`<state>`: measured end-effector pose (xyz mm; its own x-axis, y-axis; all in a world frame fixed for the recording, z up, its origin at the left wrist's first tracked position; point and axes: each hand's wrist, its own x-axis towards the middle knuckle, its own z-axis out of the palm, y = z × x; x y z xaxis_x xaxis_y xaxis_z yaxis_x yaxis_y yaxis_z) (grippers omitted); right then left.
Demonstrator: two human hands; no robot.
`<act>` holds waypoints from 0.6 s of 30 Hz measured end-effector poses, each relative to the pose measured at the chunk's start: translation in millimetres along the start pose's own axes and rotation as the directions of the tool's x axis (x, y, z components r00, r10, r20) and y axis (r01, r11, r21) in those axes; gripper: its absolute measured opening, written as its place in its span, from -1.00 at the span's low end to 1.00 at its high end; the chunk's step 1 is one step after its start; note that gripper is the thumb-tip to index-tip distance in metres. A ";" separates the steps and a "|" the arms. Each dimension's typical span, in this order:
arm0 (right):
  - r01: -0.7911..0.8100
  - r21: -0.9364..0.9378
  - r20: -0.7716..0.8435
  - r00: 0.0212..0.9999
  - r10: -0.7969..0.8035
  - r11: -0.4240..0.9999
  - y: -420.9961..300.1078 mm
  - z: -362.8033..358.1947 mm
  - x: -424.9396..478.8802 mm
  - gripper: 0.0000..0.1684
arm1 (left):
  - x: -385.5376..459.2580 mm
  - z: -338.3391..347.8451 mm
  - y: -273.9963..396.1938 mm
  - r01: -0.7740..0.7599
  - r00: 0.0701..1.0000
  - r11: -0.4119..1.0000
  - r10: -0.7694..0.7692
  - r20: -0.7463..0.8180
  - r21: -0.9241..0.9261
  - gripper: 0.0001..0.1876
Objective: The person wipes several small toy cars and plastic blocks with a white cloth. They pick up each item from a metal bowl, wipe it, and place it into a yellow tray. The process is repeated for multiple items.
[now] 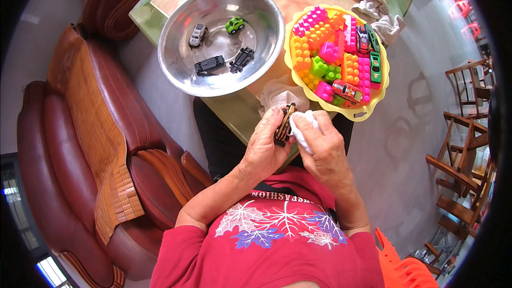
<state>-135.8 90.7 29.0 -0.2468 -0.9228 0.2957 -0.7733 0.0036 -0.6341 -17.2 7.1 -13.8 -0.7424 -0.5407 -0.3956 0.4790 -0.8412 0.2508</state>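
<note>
My left hand (pixel 264 140) grips a small dark toy car (pixel 285 123) with brown and gold tones, turned on its side. Pressed against the car is a white cloth (pixel 304 130), pinched in my right hand (pixel 326 150). Just beyond my hands a crumpled white tissue or cloth (pixel 282 94) lies on the table. A steel basin (pixel 176 68) holds a silver toy car (pixel 197 35), a green toy car (pixel 235 25) and two black-bottomed toy cars (pixel 209 64) that lie overturned. To the right stands a yellow scalloped basket (pixel 360 115) of building blocks, with several toy cars on top.
The table (pixel 228 114) has a green border and a patterned centre. A greyish rag (pixel 376 12) lies at its right edge. On the left is a maroon leather sofa (pixel 116 88) with a woven mat. Wooden chairs (pixel 460 160) and an orange plastic chair (pixel 404 268) stand on the right.
</note>
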 end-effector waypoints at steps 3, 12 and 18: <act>0.048 -0.024 0.063 0.997 -0.046 0.999 -8.1 -0.8 -4.0 -0.45 | 4.9 -2.4 -1.1 -0.054 0.997 0.990 0.045 0.067 0.131 -0.78; 0.052 0.044 0.019 0.998 -0.053 0.998 -10.5 -8.0 -1.3 -0.55 | 4.5 0.8 -0.2 -0.005 1.000 0.997 0.006 -0.010 0.081 -0.87; 0.045 0.262 0.072 0.995 -0.066 0.964 -8.9 -17.2 -7.1 -0.52 | 4.3 5.1 5.4 -0.028 0.995 0.988 0.042 -0.086 0.154 -0.91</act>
<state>-137.2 103.8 44.8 -0.1522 -0.9464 0.2847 -0.6035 -0.1391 -0.7851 -20.3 0.2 -9.6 -0.6787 -0.5733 -0.4591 0.4220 -0.8159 0.3952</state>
